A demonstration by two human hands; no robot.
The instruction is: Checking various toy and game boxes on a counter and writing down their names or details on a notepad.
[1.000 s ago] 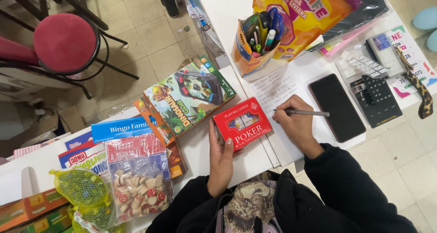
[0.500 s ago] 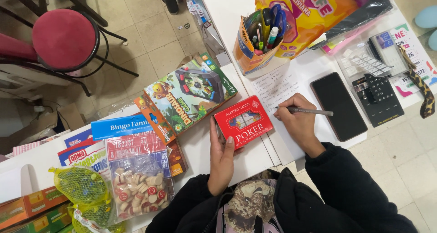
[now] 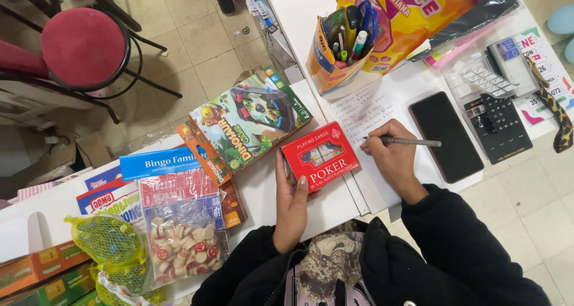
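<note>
**Red card box held, pen set to paper**

A flat red cardboard box of playing cards (image 3: 320,156) is held at its near left corner by the left hand (image 3: 291,205), fingers closed around its edge, thumb on top. The box lies on the white table (image 3: 263,192), just beside a green dinosaur game box (image 3: 251,118).

A slim grey pen (image 3: 406,141) is gripped in the closed fingers of the right hand (image 3: 391,156), its tip set on a white handwritten sheet (image 3: 365,109). A black phone (image 3: 445,135) lies just right of that hand, and an orange pen holder (image 3: 335,55) stands beyond the sheet.
</note>
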